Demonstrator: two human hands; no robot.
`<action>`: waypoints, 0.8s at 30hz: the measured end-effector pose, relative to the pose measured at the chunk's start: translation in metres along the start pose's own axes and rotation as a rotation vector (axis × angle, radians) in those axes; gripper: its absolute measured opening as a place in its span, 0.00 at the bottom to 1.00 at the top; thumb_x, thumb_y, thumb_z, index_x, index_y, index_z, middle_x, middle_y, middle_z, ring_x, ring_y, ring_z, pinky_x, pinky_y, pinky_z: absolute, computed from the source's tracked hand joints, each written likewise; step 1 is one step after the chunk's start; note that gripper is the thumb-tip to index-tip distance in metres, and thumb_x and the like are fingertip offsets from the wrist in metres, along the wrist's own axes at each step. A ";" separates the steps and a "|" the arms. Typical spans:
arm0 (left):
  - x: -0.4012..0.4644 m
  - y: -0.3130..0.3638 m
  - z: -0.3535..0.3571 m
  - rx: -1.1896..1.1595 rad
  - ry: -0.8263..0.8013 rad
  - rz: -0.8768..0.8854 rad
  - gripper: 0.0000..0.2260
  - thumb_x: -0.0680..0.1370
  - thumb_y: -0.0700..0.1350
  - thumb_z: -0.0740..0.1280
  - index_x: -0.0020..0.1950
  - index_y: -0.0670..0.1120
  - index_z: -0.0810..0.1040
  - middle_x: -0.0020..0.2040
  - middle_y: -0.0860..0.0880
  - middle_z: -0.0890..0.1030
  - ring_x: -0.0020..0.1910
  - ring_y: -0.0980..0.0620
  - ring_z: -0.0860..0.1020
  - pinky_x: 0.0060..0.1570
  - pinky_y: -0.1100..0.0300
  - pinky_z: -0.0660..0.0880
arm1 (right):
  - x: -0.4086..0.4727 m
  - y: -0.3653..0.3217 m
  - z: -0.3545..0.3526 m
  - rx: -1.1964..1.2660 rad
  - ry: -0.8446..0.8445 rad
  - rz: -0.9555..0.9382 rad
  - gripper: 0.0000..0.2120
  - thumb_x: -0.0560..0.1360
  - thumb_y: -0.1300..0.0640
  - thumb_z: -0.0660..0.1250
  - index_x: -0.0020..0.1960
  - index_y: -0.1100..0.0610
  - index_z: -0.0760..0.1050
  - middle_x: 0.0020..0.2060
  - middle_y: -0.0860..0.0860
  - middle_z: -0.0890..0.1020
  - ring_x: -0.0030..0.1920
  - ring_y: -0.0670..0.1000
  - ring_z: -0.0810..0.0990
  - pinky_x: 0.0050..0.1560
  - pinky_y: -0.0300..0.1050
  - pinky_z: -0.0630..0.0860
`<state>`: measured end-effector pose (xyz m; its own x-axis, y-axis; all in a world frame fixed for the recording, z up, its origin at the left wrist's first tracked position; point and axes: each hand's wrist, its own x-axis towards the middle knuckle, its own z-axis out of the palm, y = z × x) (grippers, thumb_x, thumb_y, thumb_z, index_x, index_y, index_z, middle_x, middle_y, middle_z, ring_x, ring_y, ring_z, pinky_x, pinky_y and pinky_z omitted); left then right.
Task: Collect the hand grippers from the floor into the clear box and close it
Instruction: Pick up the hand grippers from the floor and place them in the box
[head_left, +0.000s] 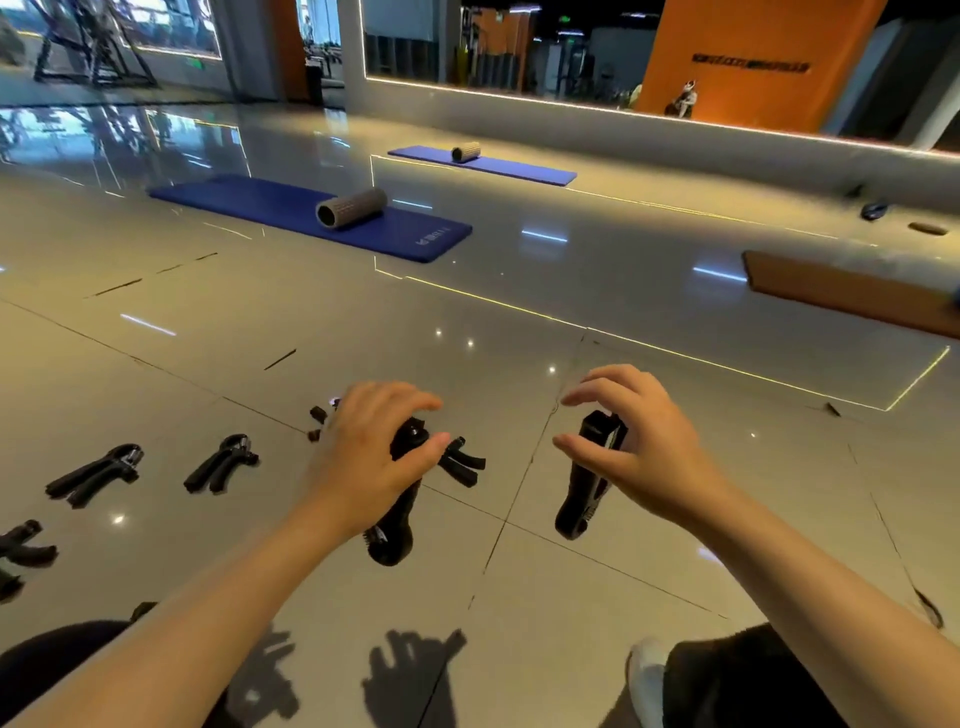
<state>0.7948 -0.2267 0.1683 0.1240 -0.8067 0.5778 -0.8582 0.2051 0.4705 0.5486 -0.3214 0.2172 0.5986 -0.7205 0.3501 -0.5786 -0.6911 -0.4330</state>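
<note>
head view, looking down at a glossy floor (519, 312). left hand (371, 457) is clamped on a black gripper (395, 525), its long axis running from the fingers back toward the wrist. right hand (636, 441) has fingers spread over a second gripper (584, 478); contact is likely but unclear. more grippers (221, 462) lie left of the left hand. no clear box is in view.
</note>
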 end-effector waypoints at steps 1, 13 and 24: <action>-0.002 0.008 0.006 -0.011 -0.016 0.006 0.19 0.73 0.61 0.58 0.54 0.51 0.78 0.51 0.58 0.75 0.54 0.57 0.68 0.54 0.52 0.69 | -0.010 0.003 0.000 0.028 0.004 0.035 0.14 0.71 0.46 0.69 0.55 0.47 0.75 0.56 0.42 0.70 0.59 0.42 0.65 0.56 0.36 0.64; -0.007 0.085 0.080 -0.108 -0.255 0.305 0.16 0.74 0.59 0.62 0.51 0.50 0.80 0.52 0.55 0.76 0.57 0.52 0.73 0.54 0.45 0.71 | -0.117 0.068 -0.018 -0.232 0.057 0.321 0.14 0.71 0.50 0.72 0.54 0.53 0.77 0.55 0.48 0.75 0.54 0.49 0.72 0.46 0.39 0.66; -0.014 0.179 0.115 -0.161 -0.386 0.437 0.15 0.73 0.61 0.62 0.52 0.54 0.79 0.53 0.57 0.76 0.58 0.54 0.71 0.54 0.43 0.72 | -0.191 0.096 -0.092 -0.231 0.241 0.509 0.15 0.71 0.47 0.70 0.54 0.52 0.76 0.55 0.46 0.74 0.56 0.47 0.71 0.48 0.43 0.71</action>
<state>0.5819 -0.2427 0.1677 -0.4383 -0.7655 0.4711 -0.6990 0.6198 0.3567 0.3279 -0.2550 0.1851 0.0890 -0.9376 0.3361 -0.8806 -0.2317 -0.4133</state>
